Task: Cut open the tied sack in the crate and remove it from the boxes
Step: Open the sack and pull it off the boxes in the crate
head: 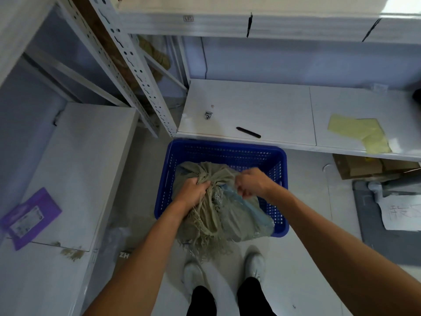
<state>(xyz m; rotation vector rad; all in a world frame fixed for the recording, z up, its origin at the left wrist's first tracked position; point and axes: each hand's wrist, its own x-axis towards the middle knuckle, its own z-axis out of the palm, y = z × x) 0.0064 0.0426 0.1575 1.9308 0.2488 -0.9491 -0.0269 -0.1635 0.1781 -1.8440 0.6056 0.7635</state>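
Note:
A grey-green woven sack (pixel 227 220) with frayed threads fills the blue perforated crate (pixel 225 151) on the floor and bulges over its near rim. My left hand (pixel 193 190) grips the bunched sack mouth on its left side. On the right side of the mouth, my right hand (pixel 252 182) is closed on the cloth. Between the hands the mouth gapes a little, showing pale blue plastic (pixel 241 199) and something shiny inside. The boxes themselves are hidden by the sack.
A black pen-like tool (pixel 248 132) and small metal bits (pixel 208 115) lie on the low white shelf (pixel 273 106) behind the crate, with yellow paper (pixel 362 131) further right. A purple packet (pixel 29 217) lies on the left shelf. Cardboard (pixel 355 167) and papers sit at right.

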